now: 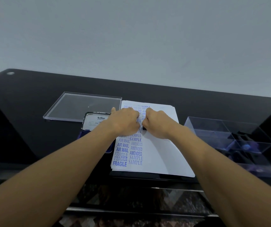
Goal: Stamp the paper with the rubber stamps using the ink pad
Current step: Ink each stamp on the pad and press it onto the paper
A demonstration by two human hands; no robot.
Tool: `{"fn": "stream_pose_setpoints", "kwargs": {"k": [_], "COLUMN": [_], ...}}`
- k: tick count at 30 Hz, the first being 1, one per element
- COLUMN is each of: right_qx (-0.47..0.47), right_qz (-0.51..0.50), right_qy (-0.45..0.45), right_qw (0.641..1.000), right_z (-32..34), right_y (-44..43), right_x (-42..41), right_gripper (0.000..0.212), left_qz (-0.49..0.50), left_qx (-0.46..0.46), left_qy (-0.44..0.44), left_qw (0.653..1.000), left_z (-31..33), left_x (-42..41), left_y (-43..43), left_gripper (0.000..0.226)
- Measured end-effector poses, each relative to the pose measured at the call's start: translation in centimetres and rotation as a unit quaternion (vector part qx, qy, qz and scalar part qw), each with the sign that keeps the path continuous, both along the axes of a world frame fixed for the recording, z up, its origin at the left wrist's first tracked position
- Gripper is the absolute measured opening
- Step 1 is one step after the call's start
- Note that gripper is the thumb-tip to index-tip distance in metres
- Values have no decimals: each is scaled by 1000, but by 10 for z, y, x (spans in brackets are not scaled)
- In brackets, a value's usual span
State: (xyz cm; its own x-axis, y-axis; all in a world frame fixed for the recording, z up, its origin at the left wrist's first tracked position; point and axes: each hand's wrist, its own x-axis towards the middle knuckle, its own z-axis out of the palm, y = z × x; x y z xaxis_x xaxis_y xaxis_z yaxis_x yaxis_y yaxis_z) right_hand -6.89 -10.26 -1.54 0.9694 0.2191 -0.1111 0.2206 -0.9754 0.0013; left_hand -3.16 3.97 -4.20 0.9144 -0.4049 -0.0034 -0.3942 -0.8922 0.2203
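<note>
Paper (157,151) lies on the counter (33,104), ink pad (93,122) just beside for re-inking; right hand (156,123) fingers clench the stamp (144,128) down onto it, left hand (125,120) apparently steadying, grip unclear.

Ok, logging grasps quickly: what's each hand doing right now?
Left hand: fingers curled over the paper, grip cannot be told.
Right hand: closed on the rubber stamp.
</note>
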Motion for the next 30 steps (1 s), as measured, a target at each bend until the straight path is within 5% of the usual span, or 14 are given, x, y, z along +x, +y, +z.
{"fn": "stream_pose_setpoints", "kwargs": {"k": [8,12,16,30], "right_qx": [121,97,125,141], "right_qz": [-55,-49,-69,-72], "right_qy": [-18,15,3,-15], "right_qw": [991,994,990,987], "right_z": [-12,1,1,-11], "right_y": [-1,2,2,-2], "right_x": [0,-5,-2,-1], "right_gripper": [16,32,17,24], "left_qz": [0,0,-2,-2], "left_qx": [4,4,4,16], "left_qy": [-4,-5,-7,-8], "left_qw": [1000,1000,1000,1000], "left_z": [-2,-2,-1,-2], "left_x": [2,2,0,-1], "left_y": [0,0,-1,-1], "left_gripper": [29,29,29,29]}}
